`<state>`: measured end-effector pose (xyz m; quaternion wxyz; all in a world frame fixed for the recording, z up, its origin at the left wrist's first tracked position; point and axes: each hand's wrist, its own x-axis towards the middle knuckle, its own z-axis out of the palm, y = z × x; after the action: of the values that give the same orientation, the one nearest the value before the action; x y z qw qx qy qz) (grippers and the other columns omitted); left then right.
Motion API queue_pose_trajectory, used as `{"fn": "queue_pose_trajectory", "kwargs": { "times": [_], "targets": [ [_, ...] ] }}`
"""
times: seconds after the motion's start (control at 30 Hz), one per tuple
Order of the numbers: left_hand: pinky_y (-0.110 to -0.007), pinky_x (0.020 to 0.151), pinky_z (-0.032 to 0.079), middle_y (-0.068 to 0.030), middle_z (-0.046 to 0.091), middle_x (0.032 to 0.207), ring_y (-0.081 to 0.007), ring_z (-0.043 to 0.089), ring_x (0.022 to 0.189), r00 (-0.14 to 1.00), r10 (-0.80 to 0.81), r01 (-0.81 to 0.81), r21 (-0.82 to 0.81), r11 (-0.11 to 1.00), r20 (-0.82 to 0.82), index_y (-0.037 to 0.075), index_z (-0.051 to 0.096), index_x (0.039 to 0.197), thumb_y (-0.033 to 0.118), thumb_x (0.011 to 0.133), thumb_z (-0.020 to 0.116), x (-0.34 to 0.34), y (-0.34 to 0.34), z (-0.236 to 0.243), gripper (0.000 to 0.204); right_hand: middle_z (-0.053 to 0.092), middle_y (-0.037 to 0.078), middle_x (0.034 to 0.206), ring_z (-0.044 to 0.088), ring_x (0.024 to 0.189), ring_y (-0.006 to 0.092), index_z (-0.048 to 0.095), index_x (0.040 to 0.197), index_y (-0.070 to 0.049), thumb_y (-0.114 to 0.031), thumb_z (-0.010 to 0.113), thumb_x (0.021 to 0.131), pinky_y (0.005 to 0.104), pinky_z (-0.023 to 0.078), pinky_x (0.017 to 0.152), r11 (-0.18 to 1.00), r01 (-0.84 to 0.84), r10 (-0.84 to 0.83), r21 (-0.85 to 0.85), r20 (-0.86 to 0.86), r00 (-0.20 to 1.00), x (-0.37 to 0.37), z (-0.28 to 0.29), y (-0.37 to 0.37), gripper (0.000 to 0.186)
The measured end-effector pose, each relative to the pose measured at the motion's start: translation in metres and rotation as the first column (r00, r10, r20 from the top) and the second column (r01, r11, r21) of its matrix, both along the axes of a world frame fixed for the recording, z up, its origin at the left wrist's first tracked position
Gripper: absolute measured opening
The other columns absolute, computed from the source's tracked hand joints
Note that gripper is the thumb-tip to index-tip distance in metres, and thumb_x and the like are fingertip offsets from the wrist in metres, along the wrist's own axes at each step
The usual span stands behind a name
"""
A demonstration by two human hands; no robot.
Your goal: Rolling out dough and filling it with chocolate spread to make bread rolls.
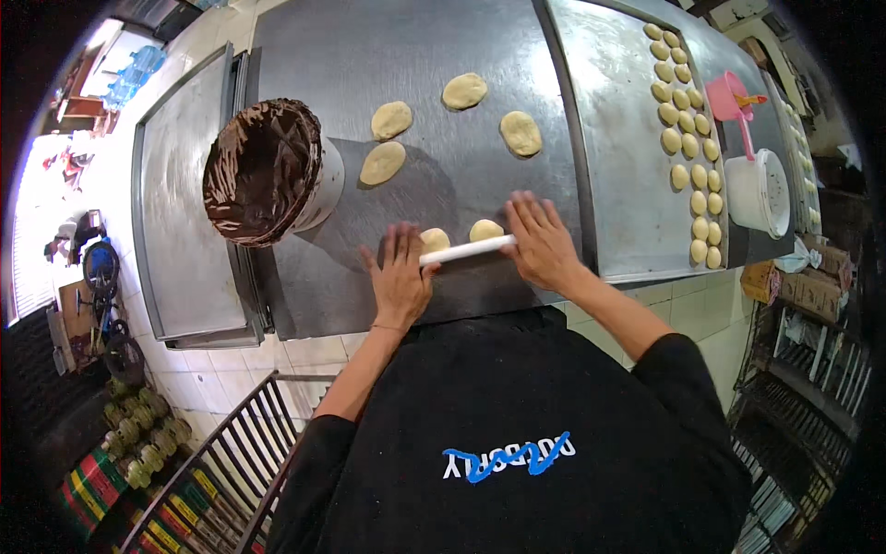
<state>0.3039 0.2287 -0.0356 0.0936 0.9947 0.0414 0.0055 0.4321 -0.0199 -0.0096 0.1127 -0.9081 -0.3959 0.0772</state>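
A white rolling pin [472, 248] lies slightly aslant near the front edge of the steel table. My left hand [401, 277] rests on its left end and my right hand [544, 242] on its right end, both with fingers stretched forward and apart, not wrapped round it. Just beyond the pin are two small dough pieces, one [434, 240] beside my left fingers and another [485, 230] nearer my right hand. Farther out lie flattened dough ovals: two on the left [391, 121] [382, 163], one at the back [464, 90] and one on the right [520, 134].
Left of the dough stands a white bucket [323, 189] with a chocolate-brown smeared lining [263, 171]. A metal tray [618, 138] on the right bears rows of dough balls [689, 145]. Past it are a white tub [752, 194] and a pink dipper [727, 97]. Black railings [231, 452] stand lower left.
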Motion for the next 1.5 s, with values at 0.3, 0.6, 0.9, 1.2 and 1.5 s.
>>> {"fn": "queue_pose_trajectory", "kwargs": {
  "times": [0.3, 0.6, 0.9, 1.2, 1.5],
  "targets": [
    [-0.065, 0.108, 0.008, -0.0194, 0.017, 0.153, -0.0360, 0.015, 0.142, 0.939, 0.152, -0.147, -0.039, 0.988, 0.310, 0.001, 0.022, 0.146, 0.045, 0.096, 0.035, 0.139, 0.055, -0.015, 0.069, 0.009, 0.030, 0.151, 0.015, 0.138, 0.0475, 0.022, 0.148, -0.009, -0.047, 0.039, 0.094, 0.0646, 0.014, 0.107, 0.892, 0.241, -0.366, 0.382, 0.299, 0.881, 0.112, -0.039, 0.070, 0.068],
    [-0.047, 0.109, 0.024, -0.0226, 0.032, 0.145, -0.0351, 0.031, 0.135, 0.983, 0.059, -0.159, -0.646, 0.747, -0.173, -0.004, 0.037, 0.137, 0.030, 0.095, 0.043, -0.053, 0.012, 0.006, 0.055, 0.053, 0.018, 0.117, 0.052, 0.109, 0.0393, 0.047, 0.125, -0.003, -0.014, 0.064, 0.078, 0.0526, 0.043, 0.090, 0.975, 0.219, -0.216, 0.030, -0.070, 0.974, -0.067, 0.004, 0.000, 0.051],
    [-0.040, 0.072, 0.050, -0.0229, 0.062, 0.090, -0.0359, 0.063, 0.082, 0.956, 0.046, -0.209, -0.562, 0.800, -0.291, -0.003, 0.062, 0.101, 0.023, 0.077, 0.068, 0.053, -0.004, 0.038, 0.037, 0.065, 0.023, 0.091, 0.063, 0.087, 0.0430, 0.064, 0.099, -0.001, -0.029, 0.072, 0.072, 0.0467, 0.051, 0.076, 0.829, 0.544, -0.433, 0.126, -0.471, 0.769, -0.023, -0.012, 0.061, 0.040],
    [-0.038, 0.084, 0.048, -0.0146, 0.060, 0.111, -0.0310, 0.060, 0.094, 0.932, 0.068, 0.102, -0.437, 0.894, 0.356, 0.006, 0.068, 0.100, 0.008, 0.074, 0.069, 0.180, -0.010, 0.093, 0.026, 0.067, 0.017, 0.078, 0.067, 0.076, 0.0337, 0.064, 0.095, 0.001, -0.024, 0.063, 0.079, 0.0434, 0.053, 0.069, 0.753, 0.590, -0.521, 0.292, -0.285, 0.805, 0.168, 0.039, 0.028, 0.030],
    [-0.035, 0.079, 0.051, -0.0178, 0.063, 0.105, -0.0265, 0.064, 0.091, 0.943, -0.333, 0.248, -0.706, 0.663, 0.018, 0.000, 0.062, 0.108, 0.012, 0.089, 0.057, 0.380, -0.223, 0.066, 0.024, 0.065, 0.022, 0.090, 0.064, 0.084, 0.0358, 0.065, 0.101, -0.002, -0.019, 0.064, 0.082, 0.0426, 0.049, 0.075, -0.189, 0.934, -0.775, 0.304, -0.630, 0.048, 0.114, 0.009, -0.166, 0.026]
  ]
}}
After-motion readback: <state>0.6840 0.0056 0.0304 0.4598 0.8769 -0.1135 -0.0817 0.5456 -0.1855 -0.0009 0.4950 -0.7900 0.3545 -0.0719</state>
